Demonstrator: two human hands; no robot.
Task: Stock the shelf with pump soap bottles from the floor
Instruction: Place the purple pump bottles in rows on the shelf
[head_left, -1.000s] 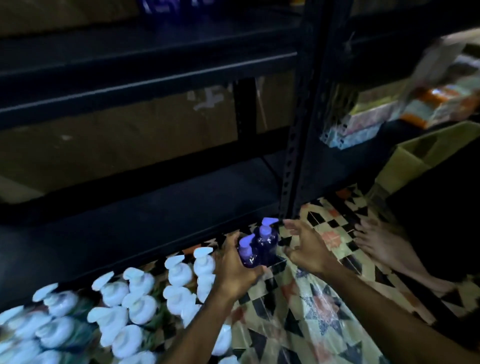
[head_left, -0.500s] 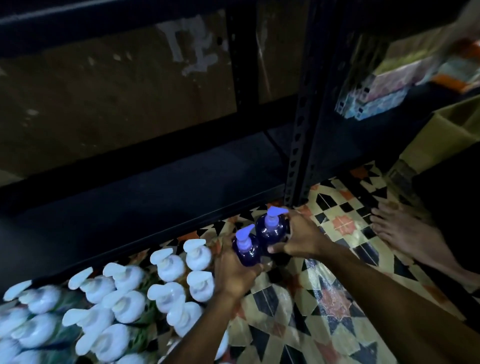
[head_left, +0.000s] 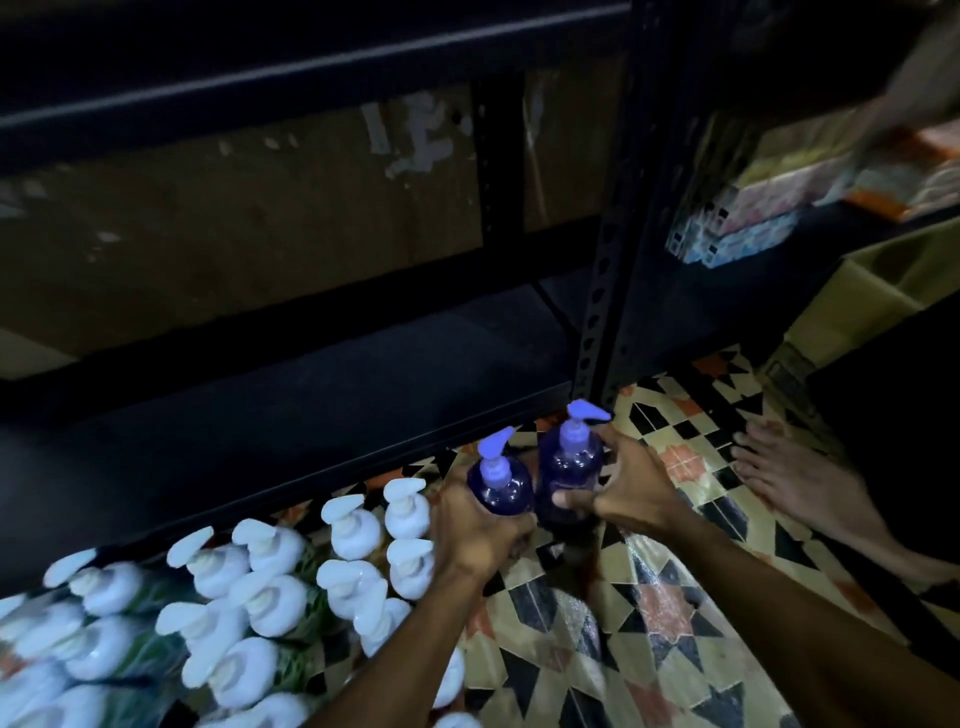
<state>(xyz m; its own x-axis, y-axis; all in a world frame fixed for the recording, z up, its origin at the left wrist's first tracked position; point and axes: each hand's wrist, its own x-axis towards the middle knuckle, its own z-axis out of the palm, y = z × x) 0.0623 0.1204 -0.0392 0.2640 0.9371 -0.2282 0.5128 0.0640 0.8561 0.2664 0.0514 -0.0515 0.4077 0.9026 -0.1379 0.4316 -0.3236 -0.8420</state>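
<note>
Two purple pump soap bottles stand upright side by side just in front of the dark bottom shelf (head_left: 291, 415). My left hand (head_left: 472, 530) grips the left purple bottle (head_left: 500, 483) around its body. My right hand (head_left: 623, 493) holds the right purple bottle (head_left: 570, 457), thumb in front and fingers round its far side. Both bottles are lifted slightly above the patterned floor tiles. Several white pump bottles (head_left: 260, 571) stand crowded on the floor at the lower left.
A black perforated shelf post (head_left: 605, 270) rises right behind the bottles. Stacked packets (head_left: 743, 218) lie on the neighbouring shelf at right, beside a cardboard box (head_left: 872, 280). A bare foot (head_left: 800, 483) rests on the tiles at right. An upper shelf beam (head_left: 311, 78) crosses the top.
My right hand, open beside the bottles a second ago, has closed round the right purple bottle. Both bottles have risen a little and the view has tilted down toward the floor.
</note>
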